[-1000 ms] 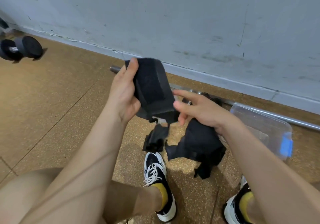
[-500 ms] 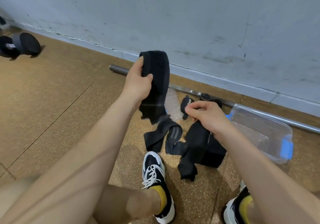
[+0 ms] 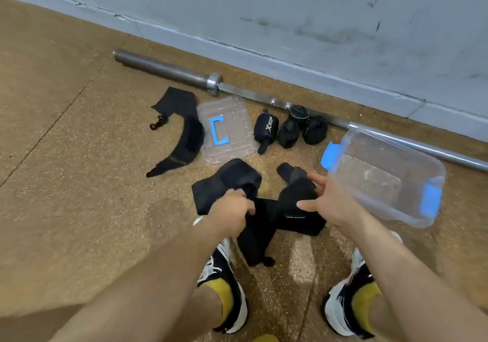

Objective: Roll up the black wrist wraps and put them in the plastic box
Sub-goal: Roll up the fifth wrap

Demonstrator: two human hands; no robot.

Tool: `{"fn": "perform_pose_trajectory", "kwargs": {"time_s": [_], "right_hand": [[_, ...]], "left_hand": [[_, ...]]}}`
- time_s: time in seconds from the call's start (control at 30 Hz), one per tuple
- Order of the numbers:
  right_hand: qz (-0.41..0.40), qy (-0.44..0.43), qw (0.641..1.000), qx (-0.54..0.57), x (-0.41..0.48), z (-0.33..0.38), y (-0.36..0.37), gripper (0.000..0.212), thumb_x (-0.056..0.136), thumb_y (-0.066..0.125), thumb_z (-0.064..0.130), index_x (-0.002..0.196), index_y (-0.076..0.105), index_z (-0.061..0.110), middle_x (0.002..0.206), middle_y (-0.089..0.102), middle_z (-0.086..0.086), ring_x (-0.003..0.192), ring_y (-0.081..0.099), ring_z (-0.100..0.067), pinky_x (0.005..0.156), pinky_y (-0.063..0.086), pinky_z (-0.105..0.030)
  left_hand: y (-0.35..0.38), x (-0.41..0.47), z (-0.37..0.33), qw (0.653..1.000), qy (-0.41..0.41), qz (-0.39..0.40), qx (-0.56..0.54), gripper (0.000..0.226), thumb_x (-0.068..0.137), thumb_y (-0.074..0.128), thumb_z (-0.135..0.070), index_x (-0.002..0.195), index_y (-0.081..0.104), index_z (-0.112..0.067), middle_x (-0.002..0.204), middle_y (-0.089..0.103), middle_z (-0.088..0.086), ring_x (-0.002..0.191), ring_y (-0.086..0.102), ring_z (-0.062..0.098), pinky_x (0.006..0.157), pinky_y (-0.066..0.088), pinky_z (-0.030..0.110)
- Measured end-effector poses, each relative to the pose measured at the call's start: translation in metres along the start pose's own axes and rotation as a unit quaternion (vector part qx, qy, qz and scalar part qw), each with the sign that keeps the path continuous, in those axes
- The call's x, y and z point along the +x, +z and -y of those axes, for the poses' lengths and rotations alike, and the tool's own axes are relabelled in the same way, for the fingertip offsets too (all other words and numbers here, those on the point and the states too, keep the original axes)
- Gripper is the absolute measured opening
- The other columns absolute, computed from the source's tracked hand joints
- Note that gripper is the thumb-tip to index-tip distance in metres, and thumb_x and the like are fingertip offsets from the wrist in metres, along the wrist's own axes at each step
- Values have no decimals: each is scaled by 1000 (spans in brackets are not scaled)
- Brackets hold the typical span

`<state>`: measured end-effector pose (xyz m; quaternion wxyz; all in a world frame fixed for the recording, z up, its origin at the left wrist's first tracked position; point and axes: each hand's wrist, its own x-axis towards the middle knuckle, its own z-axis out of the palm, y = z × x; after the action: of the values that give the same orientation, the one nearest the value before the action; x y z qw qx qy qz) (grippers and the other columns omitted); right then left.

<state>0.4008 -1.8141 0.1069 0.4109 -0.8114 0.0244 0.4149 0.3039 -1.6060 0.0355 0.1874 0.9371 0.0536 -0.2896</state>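
A heap of black wrist wraps [image 3: 266,209] lies on the floor between my feet. My left hand [image 3: 232,211] grips one wrap [image 3: 227,180] at the heap's left side. My right hand [image 3: 327,201] hovers over the heap's right side with fingers spread, holding nothing. Another black wrap [image 3: 182,133] lies flat and unrolled farther left. Several rolled-up wraps [image 3: 289,129] sit by the barbell. The clear plastic box [image 3: 390,180] with blue latches stands to the right, tilted. I see nothing inside it.
The box's clear lid [image 3: 227,130] with a blue handle lies flat on the floor beside the unrolled wrap. A steel barbell [image 3: 211,83] runs along the grey wall. My two shoes [image 3: 224,286] stand near the bottom edge on the cork-coloured floor.
My left hand let go of the wrap it held up; that wrap now lies on the floor at the left. Both hands have come down to the heap. The view tilted downward.
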Motion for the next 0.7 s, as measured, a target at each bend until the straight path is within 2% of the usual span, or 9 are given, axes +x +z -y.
{"fn": "perform_pose_trajectory", "kwargs": {"time_s": [0.07, 0.13, 0.23, 0.3, 0.37, 0.47, 0.57, 0.63, 0.7], "right_hand": [[-18, 8, 1000, -4, 7, -14, -5, 74, 83, 71, -5, 148, 42, 15, 133, 59, -9, 119, 59, -25, 97, 48, -32], [-31, 8, 999, -26, 11, -25, -13, 72, 86, 63, -7, 147, 42, 24, 128, 59, -5, 109, 60, -20, 81, 52, -27], [-32, -3, 996, -80, 16, -35, -22, 79, 89, 54, -7, 146, 30, 43, 116, 57, 3, 79, 58, -17, 60, 45, -27], [-28, -28, 990, -134, 21, -40, -25, 72, 87, 47, -7, 129, 35, 50, 94, 62, -4, 65, 58, -23, 56, 47, -39], [-29, -43, 983, -176, 27, -44, -25, 55, 83, 41, -9, 104, 47, 41, 90, 61, -6, 75, 61, -30, 65, 51, -46], [-38, -23, 978, -205, 28, -46, -27, 37, 86, 42, -4, 74, 58, 27, 71, 59, 2, 64, 53, -20, 56, 42, -34], [-4, 14, 977, -212, 23, -44, -44, 27, 87, 55, 7, 65, 65, 18, 53, 54, 5, 51, 45, -14, 54, 37, -28], [44, 44, 971, -231, 18, -43, -57, 27, 84, 60, 8, 61, 69, 19, 48, 56, 9, 53, 48, -11, 54, 39, -24], [64, 64, 963, -254, 15, -46, -67, 28, 85, 62, 8, 62, 71, 22, 47, 57, 12, 56, 50, -8, 53, 37, -19]], "left_hand": [[39, 12, -5, 994, 2, 66, 87, 58, 90, 60, -10, 143, 46, -28, 145, 38, 6, 135, 33, 31, 102, 39, 43], [60, 19, -9, 984, -13, 84, 154, 78, 90, 63, -12, 155, 23, -26, 161, 19, 7, 147, 16, 33, 115, 24, 53], [75, 27, -8, 968, -25, 92, 232, 87, 94, 61, -14, 159, 4, -24, 165, 6, 8, 151, 5, 33, 119, 7, 61], [79, 33, -5, 963, -26, 67, 261, 86, 94, 61, -15, 158, 3, -24, 163, 13, 10, 149, 11, 33, 118, 9, 60], [74, 39, -2, 961, -25, 35, 272, 86, 92, 64, -17, 157, 8, -22, 158, 26, 9, 145, 22, 32, 117, 14, 58], [63, 45, 0, 948, -7, 35, 317, 91, 90, 65, -20, 158, 4, -14, 152, 34, 10, 141, 28, 31, 116, 15, 58], [56, 47, -2, 944, -37, 60, 322, 95, 90, 65, -27, 158, 0, -14, 153, 31, 12, 138, 33, 32, 114, 19, 59], [53, 57, -10, 959, -44, 50, 276, 84, 89, 64, -31, 155, 15, -15, 149, 35, 12, 134, 36, 31, 109, 28, 55], [59, 72, -23, 978, 13, 2, 208, 68, 90, 62, -24, 149, 29, -18, 146, 37, 10, 132, 37, 30, 101, 39, 46]]}}
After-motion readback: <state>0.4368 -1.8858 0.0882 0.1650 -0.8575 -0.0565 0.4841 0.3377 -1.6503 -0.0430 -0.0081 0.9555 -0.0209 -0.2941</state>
